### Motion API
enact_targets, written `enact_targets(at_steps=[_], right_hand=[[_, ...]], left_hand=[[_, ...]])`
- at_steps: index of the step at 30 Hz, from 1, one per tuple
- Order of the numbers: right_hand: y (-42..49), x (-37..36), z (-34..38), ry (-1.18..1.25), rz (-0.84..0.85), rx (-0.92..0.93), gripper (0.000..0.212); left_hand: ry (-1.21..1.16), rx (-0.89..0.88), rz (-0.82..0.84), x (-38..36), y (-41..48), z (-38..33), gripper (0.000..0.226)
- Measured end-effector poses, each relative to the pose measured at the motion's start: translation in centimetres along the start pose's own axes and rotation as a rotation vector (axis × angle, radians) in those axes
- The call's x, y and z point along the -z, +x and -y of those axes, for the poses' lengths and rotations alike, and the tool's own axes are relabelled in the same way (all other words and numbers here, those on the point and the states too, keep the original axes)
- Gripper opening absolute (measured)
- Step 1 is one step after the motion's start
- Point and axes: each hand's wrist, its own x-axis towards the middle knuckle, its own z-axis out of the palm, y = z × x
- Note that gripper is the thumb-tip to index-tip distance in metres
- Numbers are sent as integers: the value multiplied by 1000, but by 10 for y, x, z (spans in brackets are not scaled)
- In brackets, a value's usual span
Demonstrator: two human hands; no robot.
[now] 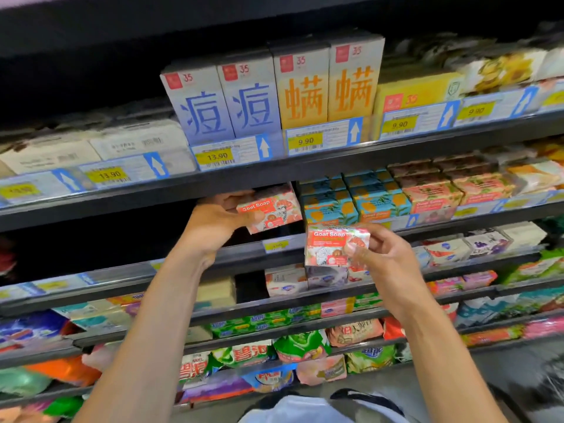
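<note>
Each small red-and-white cardboard Goat Soap box looks light, stiff and slick: the left hand (218, 222) grips one (273, 209) at the shelf's (122, 203) front edge, and the right hand (381, 254) pinches another (334, 244) by its sides just before it.

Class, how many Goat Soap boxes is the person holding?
2. The upper Goat Soap box in the left hand at the shelf edge; the lower Goat Soap box in the right hand. None seems hidden.

The first soap box (274, 206) sits between the left hand (218, 219)'s fingers (235, 195) and thumb, seemingly on the shelf (238, 254). The second soap box (332, 244) is left of the right hand (384, 257)'s fingers (355, 250), before the shelf.
</note>
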Motion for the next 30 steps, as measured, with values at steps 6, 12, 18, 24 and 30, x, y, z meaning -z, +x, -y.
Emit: enact_targets(at_steps=[6, 12, 18, 24, 30], right_hand=[[-6, -9, -24, 40, -31, 58, 38], [-8, -10, -50, 58, -83, 116, 38], [-10, -13, -74, 113, -126, 143, 50], [-10, -19, -78, 146, -151, 170, 51], [-14, -22, -81, 127, -166, 183, 56]], left_hand=[[99, -22, 134, 13, 39, 14, 41], [293, -87, 207, 18, 80, 27, 39], [343, -93, 253, 15, 120, 36, 38], [417, -142, 264, 8, 142, 33, 38], [403, -144, 251, -1, 159, 32, 39]])
